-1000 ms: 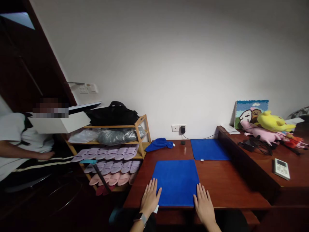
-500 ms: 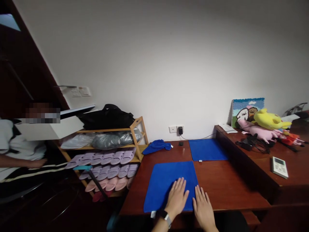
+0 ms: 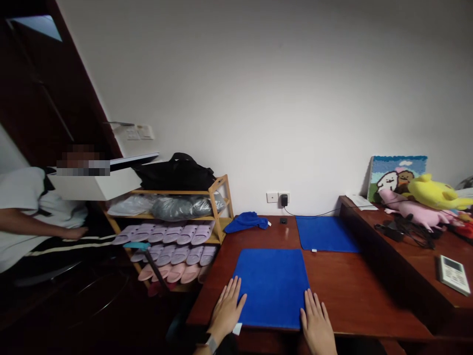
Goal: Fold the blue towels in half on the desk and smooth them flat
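Far left of frame: a seated person [image 3: 22, 217], then a wooden rack [image 3: 177, 193] of slippers, both well apart from the work.

Lower middle of frame: left hand [image 3: 227, 308], palm down over the left edge of a blue cloth [image 3: 273, 288], near its front corner. Fingers straight, close together, pointing up-frame; thumb angled inward over the fabric. Nothing gripped.

Cloth lies on the brown table [image 3: 347, 291], between the hands: rightward from the left fingers, leftward from the right ones. Neither hand clearly nearer; each is at its own side edge. Outline close to square, no long axis I can pick out. Plain saturated blue, matte, flat, edges fairly straight; white tag [image 3: 237, 328] sticks out at the front left corner. Behind it, near the rack, a crumpled blue cloth [image 3: 247, 223].

Right of that: right hand [image 3: 318, 320], palm down along the right edge, fingers extended, thumb toward the cloth, grasping nothing. Beyond, right of centre, a second flat blue cloth [image 3: 327, 234], out of reach of both sets of fingertips.
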Motion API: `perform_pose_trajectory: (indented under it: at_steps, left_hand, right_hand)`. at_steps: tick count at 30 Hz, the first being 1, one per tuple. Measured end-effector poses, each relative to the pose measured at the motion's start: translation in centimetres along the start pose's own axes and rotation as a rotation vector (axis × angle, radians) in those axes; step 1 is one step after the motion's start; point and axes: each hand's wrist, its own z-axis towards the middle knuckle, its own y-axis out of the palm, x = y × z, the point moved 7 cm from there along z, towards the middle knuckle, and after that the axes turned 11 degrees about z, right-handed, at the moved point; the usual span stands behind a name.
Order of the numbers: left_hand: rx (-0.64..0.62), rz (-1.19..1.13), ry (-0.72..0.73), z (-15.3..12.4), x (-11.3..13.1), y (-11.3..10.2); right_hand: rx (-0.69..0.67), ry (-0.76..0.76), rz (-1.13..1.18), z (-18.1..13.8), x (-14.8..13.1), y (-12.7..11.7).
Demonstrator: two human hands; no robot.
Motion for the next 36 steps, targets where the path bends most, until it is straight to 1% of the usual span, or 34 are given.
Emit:
perform_pose_trajectory:
  at_steps: [1,3,6,9,11,14,16,18,22,25,27,29,31,33,34,36]
  left_hand:
    - [0.013,0.004,-0.003,-0.3,-0.4,0.3]
    - [0.042,0.009,-0.014,-0.6,-0.6,0.8]
    - [0.079,0.006,-0.026,-0.7,-0.1,1.0]
    - [0.099,-0.012,-0.025,-0.7,0.1,0.7]
    - [0.096,-0.025,-0.031,-0.8,0.0,0.5]
    - [0.083,-0.041,-0.036,-0.8,-0.4,1.0]
    - [0.091,-0.044,-0.037,-0.6,-0.8,1.7]
    - [0.095,-0.038,-0.029,-0.2,-1.3,2.6]
    - [0.059,0.010,-0.012,0.3,-2.1,4.4]
    - [0.039,0.053,-0.017,0.4,-2.6,4.6]
    - [0.010,0.080,-0.002,0.7,-2.4,4.0]
    - [-0.009,0.092,0.005,1.6,-1.5,2.6]
    - [0.004,0.070,0.012,3.1,0.6,0.5]
    - [0.031,0.019,0.059,5.3,4.2,-1.6]
    - [0.034,-0.008,0.119,6.5,6.6,-2.5]
    - [0.028,-0.058,0.220,9.1,11.5,-3.4]
  right_hand:
    - [-0.017,0.020,-0.010,0.0,0.0,0.0]
    - [-0.054,0.066,-0.028,0.5,-0.1,-0.2]
    - [-0.089,0.102,-0.030,2.7,-0.7,-1.5]
    - [-0.100,0.097,-0.019,6.9,-1.6,-3.3]
    - [-0.122,0.114,-0.010,10.2,-1.9,-3.9]
    - [-0.150,0.150,0.014,14.6,-1.8,-3.7]
    - [-0.152,0.160,0.034,16.3,-1.6,-3.0]
    - [-0.147,0.168,0.057,17.1,-1.4,-2.1]
    - [-0.133,0.168,0.097,17.1,-0.9,-0.9]
    - [-0.128,0.162,0.100,17.1,-0.5,-0.5]
    - [-0.121,0.163,0.099,17.3,-0.3,-0.3]
    - [-0.111,0.164,0.104,17.4,-0.2,-0.1]
    - [-0.102,0.160,0.110,17.5,-0.1,0.1]
    - [-0.100,0.156,0.114,17.5,-0.1,0.1]
    - [-0.102,0.154,0.113,17.5,-0.1,0.2]
    - [-0.109,0.152,0.102,17.5,-0.1,0.2]
